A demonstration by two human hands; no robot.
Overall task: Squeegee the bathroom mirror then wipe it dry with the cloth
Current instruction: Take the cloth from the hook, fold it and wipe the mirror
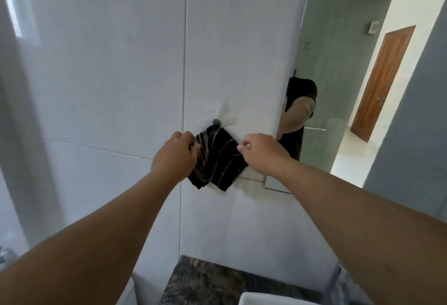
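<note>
A black cloth (219, 159) with thin pale stripes hangs against the white tiled wall just below a small grey hook (216, 122). My left hand (176, 153) pinches its left edge and my right hand (260, 151) pinches its right edge, stretching it between them. The bathroom mirror (350, 82) is on the wall to the right, its lower left corner just behind my right wrist. It reflects a person in black, a glass partition and a wooden door. No squeegee is in view.
A dark speckled stone counter (205, 280) lies below, with the white rim of a basin (266, 298) at the bottom edge. A chrome tap (338, 278) shows at bottom right. Another chrome fitting (6, 255) sits at the far left edge.
</note>
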